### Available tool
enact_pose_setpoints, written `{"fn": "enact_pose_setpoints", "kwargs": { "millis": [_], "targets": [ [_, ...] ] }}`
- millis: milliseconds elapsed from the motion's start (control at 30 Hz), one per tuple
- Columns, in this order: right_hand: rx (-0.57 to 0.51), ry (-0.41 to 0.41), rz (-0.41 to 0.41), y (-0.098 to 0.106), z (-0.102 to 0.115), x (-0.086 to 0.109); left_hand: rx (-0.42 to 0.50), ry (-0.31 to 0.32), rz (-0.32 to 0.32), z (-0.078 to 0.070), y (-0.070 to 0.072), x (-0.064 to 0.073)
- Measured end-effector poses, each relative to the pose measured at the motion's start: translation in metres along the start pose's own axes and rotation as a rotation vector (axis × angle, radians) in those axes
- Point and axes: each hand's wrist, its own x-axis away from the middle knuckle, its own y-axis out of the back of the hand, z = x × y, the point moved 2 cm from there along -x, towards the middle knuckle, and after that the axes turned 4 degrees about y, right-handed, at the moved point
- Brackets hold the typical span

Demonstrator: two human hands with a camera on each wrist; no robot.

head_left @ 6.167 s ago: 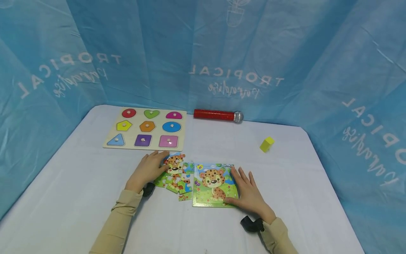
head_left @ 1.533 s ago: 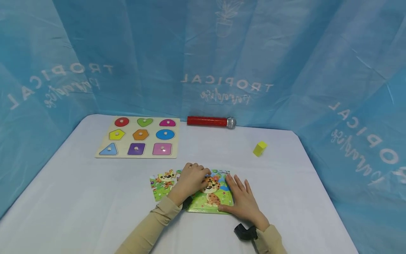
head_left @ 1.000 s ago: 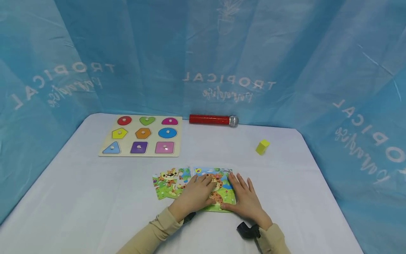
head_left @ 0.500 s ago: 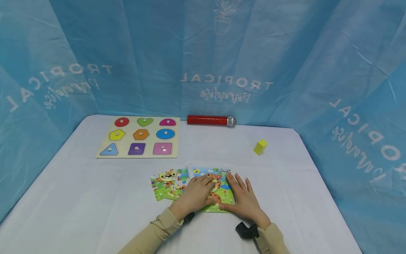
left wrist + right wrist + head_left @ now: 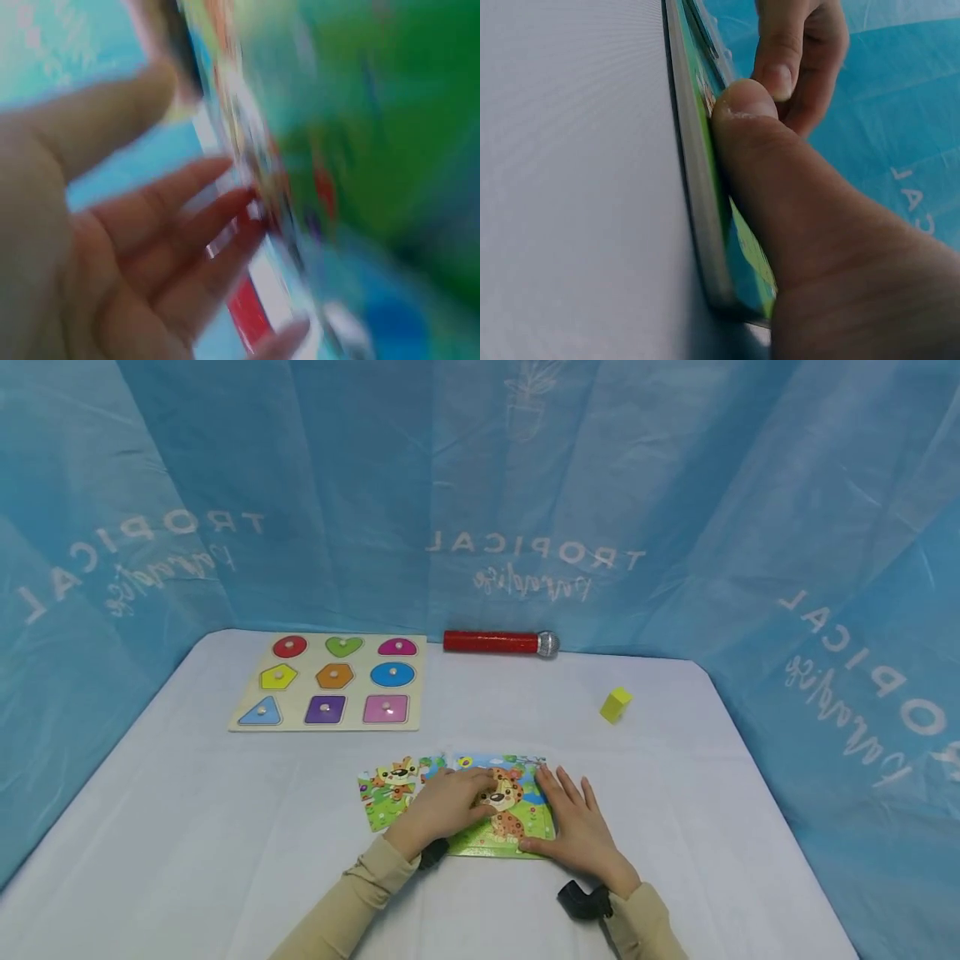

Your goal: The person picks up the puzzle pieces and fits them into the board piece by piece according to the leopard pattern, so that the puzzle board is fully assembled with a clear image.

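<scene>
A square leopard puzzle board [image 5: 491, 852] lies on the white table in front of me. My right hand [image 5: 577, 835] rests along its right side, fingers spread and straight, with the thumb on the front right part. Over the board's left part is my left hand [image 5: 444, 806], fingers slightly bent above the leopard picture. The left wrist view is blurred and shows that hand's fingers spread beside the colourful board surface, nothing between them. Loose puzzle pieces [image 5: 384, 810] with another leopard picture lie left of the board, partly hidden by the left hand and forearm.
Behind, at the left, lies a wooden shape board [image 5: 355, 714] with knobbed coloured pieces. A red microphone [image 5: 491, 642] sits at the table's back edge. A yellow block [image 5: 617, 705] stands at the right. Blue curtain [image 5: 480, 468] surrounds the table.
The left hand has gone from the loose pieces onto the puzzle board, and lately lifted and shifted slightly left. The right hand stays at the board's right side. The view has tilted slightly.
</scene>
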Motion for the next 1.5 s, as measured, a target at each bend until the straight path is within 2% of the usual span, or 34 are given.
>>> {"fn": "enact_pose_setpoints", "kwargs": {
  "millis": [100,167,267,333,433,500,600,767,1000,1133,1267,1367,1500],
  "targets": [
    [-0.004,-0.022,0.023,0.0,0.0,-0.002,0.092,0.017,0.006,0.021,0.011,0.003],
    [-0.015,-0.039,0.047,0.0,0.001,-0.002,0.107,0.076,-0.008,0.036,0.019,0.007],
    [-0.018,-0.05,0.067,-0.001,0.002,-0.002,0.059,0.189,-0.039,0.057,0.03,0.017],
    [-0.014,-0.053,0.067,-0.001,0.002,-0.001,0.023,0.238,-0.056,0.067,0.035,0.023],
    [0.007,-0.049,0.052,-0.002,0.0,0.0,-0.017,0.246,-0.083,0.074,0.037,0.026],
    [0.004,-0.047,0.043,-0.003,0.0,0.0,-0.055,0.218,-0.102,0.075,0.036,0.025],
    [-0.024,-0.041,0.041,-0.004,0.0,-0.001,-0.115,0.2,-0.12,0.071,0.034,0.019],
    [-0.036,-0.058,0.059,-0.005,0.001,-0.002,-0.186,0.205,-0.138,0.068,0.032,0.014],
    [-0.008,-0.062,0.06,0.0,-0.001,0.0,-0.203,0.171,-0.204,0.067,0.035,0.01],
    [-0.003,-0.066,0.052,0.005,-0.004,0.002,-0.177,0.125,-0.182,0.047,0.035,-0.008],
    [-0.022,-0.055,0.043,0.003,-0.006,0.001,-0.183,0.038,-0.128,0.019,0.025,-0.028],
    [-0.033,-0.047,0.057,-0.001,-0.005,-0.001,-0.216,-0.028,-0.117,0.003,0.014,-0.037],
    [-0.027,-0.048,0.066,0.0,-0.004,0.0,-0.251,-0.086,-0.142,-0.008,0.004,-0.042]
  ]
}}
